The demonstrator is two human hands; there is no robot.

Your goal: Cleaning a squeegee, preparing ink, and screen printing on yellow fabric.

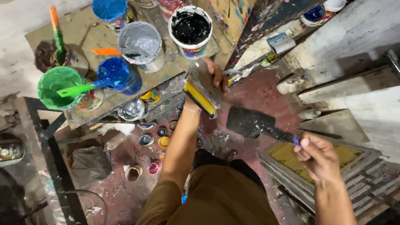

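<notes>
My left hand (214, 75) grips a clear plastic-wrapped tool with a yellow bar (200, 98) along its lower edge, held just below a white tub of black paint (191, 29). My right hand (316, 156) holds the dark handle of a wide scraper; its flat blade (246, 122), smeared black, points left and hangs over the red paint-stained floor. The two hands are apart, the scraper blade a little right of and below the yellow-edged tool.
A low board (175, 62) carries open tubs: grey (141, 43), blue (116, 75) with a green stick, green (58, 87), another blue (109, 10). Small paint cups (152, 143) lie on the floor. Stacked framed screens (333, 166) sit at right, a dark metal frame (46, 137) at left.
</notes>
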